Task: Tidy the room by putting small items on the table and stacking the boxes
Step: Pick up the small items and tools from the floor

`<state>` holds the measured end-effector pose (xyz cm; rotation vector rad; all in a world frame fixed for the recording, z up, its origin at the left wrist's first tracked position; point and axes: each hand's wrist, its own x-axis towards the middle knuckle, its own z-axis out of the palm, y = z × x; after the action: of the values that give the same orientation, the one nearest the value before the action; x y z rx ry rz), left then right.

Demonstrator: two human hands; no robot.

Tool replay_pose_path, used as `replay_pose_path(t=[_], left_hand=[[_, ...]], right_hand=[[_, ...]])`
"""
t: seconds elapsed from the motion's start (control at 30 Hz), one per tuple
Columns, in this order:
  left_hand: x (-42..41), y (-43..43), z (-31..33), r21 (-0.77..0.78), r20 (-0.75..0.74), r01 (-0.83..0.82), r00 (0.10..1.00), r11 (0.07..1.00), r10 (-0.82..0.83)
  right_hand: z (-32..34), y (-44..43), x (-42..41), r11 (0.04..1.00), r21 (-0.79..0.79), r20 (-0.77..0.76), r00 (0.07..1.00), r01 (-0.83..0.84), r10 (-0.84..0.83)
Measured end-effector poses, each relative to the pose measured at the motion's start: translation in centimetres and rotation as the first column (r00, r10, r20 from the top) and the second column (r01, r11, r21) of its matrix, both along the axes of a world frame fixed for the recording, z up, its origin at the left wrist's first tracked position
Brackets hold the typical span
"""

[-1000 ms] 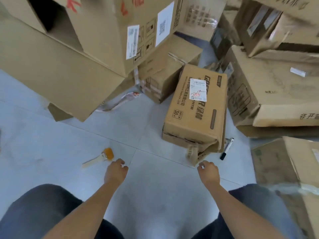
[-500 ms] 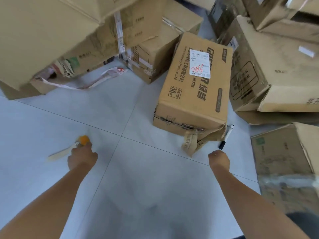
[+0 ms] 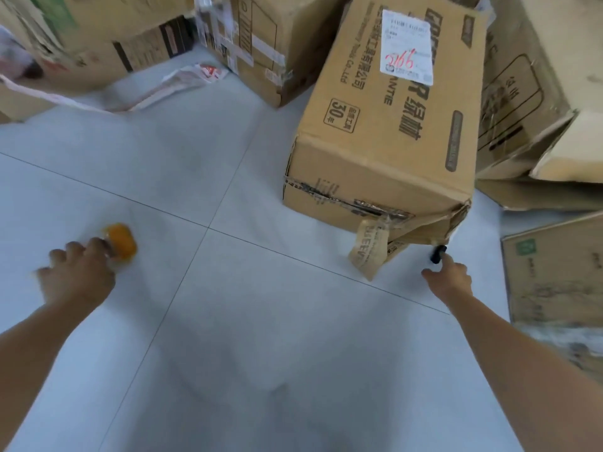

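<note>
— Where is the left hand?

— Low over the pale grey tiled floor, with its fingers curled round the neck of a small brush with an orange bristle head. The handle is hidden under the palm, and this part of the view is blurred.

— And the right hand?

— It is stretched forward with loose fingers and grips nothing. The forefinger reaches the black end of a marker pen. The pen lies on the floor at the crushed near corner of a long brown cardboard box with a white label.

— How does that box lie?

— It lies flat on the tiles, and a torn strip of tan tape hangs from its near end. More brown cardboard boxes crowd behind it and to the right. Some of them are tilted against each other.
</note>
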<state>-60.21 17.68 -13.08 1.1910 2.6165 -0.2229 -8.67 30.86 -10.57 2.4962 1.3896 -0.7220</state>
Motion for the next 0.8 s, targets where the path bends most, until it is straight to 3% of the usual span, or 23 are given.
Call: replay_pose_path(t=[0.17,0.3,0.4,0.57,0.7,0.8], left_hand=[[1.7,1.4,0.8,-0.046,-0.008,0.04,0.999,0.998,-0.04],[5.8,1.6,1.6,-0.047,0.104,0.047,0.994,0.998,-0.042],[9.8,1.2,2.2,-0.032,0.213,0.024,0.977,0.999,-0.017],[16.6,-1.1,2.3,-0.037,0.457,-0.111,0.882,0.993,0.116],[20.8,-4.1,2.3,-0.092,0.552,-0.128,0.819,0.988,0.157],[21.2,-5.6,2.6,-0.103,0.585,-0.167,0.787,0.981,0.195]], right_hand=[[-0.7,1.0,0.3,0.98,-0.088,0.038,0.982,-0.179,0.183],[-0.2,-1.2,-1.6,0.99,0.036,0.11,0.986,-0.133,0.128],[-0.2,-4.6,-3.6,0.993,0.113,0.11,0.994,-0.013,0.0],[-0.3,-11.0,-8.2,0.947,0.158,-0.029,0.96,0.279,-0.278],[0.2,-15.0,-12.2,0.908,0.097,-0.163,0.907,0.407,-0.389],[1.0,-17.1,-13.5,0.923,-0.014,-0.181,0.907,0.383,-0.38]])
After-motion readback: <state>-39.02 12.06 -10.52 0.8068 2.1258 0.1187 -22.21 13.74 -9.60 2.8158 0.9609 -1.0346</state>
